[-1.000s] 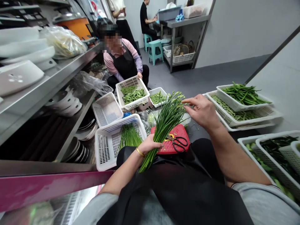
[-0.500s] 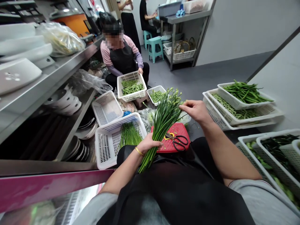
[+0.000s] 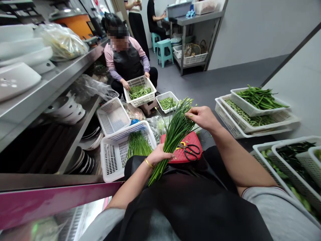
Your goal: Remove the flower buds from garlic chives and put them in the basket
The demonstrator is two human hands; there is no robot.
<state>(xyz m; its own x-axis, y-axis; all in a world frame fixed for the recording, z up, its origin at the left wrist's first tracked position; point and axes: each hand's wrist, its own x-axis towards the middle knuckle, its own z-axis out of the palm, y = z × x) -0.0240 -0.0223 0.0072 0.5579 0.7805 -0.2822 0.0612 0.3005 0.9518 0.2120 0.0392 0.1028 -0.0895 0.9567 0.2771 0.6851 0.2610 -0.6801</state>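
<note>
Slanting from seven to one o'clock, the bunch of budded stalks fills the left hand's grip, its budded tips nearer the right hand at four o'clock, whose closure I cannot tell.

You've got fairly even, cool-white indoor light, exact source unclear, shadows soft. Glare hits the plastic bag upper L and the metal shelf beside it; btm L, a bright panel nearly blows out. Under the shelf, mid-L, v. dark; your black apron loses detail btm ctr. Wide-angle stretch pulls the white dishes far L & white baskets far R, edges soft. Ctr's clearer, e.g. your green stems; pixelation masks part of the co-worker upper L of ctr
</note>
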